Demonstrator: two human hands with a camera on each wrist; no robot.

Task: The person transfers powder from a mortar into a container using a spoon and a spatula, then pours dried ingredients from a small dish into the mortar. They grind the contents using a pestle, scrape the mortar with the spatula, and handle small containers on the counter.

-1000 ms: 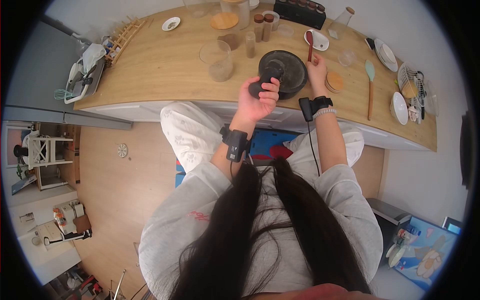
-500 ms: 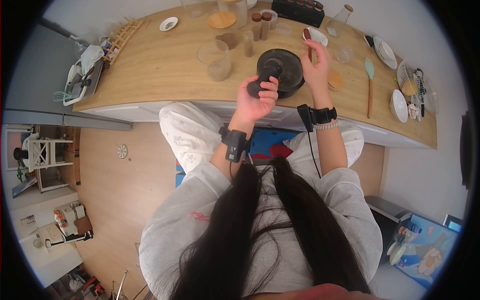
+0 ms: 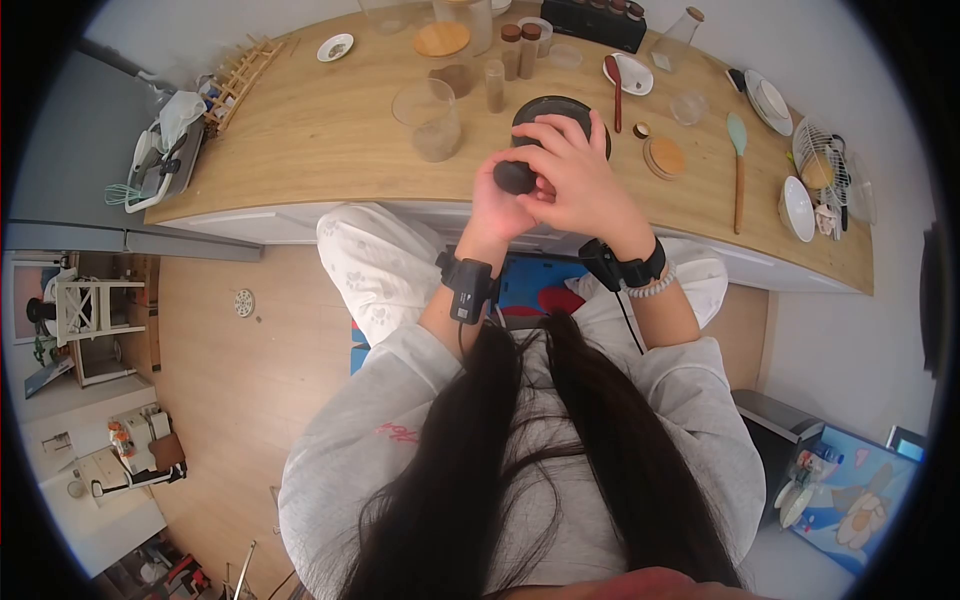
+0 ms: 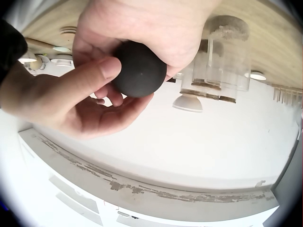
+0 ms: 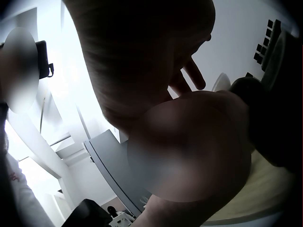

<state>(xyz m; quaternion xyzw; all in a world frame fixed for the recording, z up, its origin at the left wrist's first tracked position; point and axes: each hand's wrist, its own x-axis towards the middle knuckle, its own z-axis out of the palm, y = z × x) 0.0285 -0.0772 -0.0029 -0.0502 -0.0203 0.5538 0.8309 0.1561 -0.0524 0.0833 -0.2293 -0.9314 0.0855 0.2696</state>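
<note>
In the head view my left hand (image 3: pixel 497 208) grips a black pestle (image 3: pixel 515 177) whose rounded knob points up toward me. Behind the hands, the black mortar (image 3: pixel 537 108) stands near the counter's front edge, largely covered. My right hand (image 3: pixel 590 190) reaches over from the right, thumb and forefinger curved about the knob, other fingers spread above the mortar. The left wrist view shows the right thumb at the side of the knob (image 4: pixel 141 69) and a finger along its edge. A reddish-brown spoon (image 3: pixel 617 105) lies right of the mortar, its bowl end over a white dish (image 3: pixel 637 78).
Left of the mortar stands a clear glass container (image 3: pixel 432 125); spice jars (image 3: pixel 511 58) stand behind. Small round lid (image 3: pixel 641 130) and wooden lids (image 3: pixel 663 157) lie to the right, with a mint spatula (image 3: pixel 739 175) and a white bowl (image 3: pixel 797 210) beyond.
My right hand has let go of the reddish-brown spoon, leaving it on the counter, and has moved left to the pestle. The left hand stays on the pestle.
</note>
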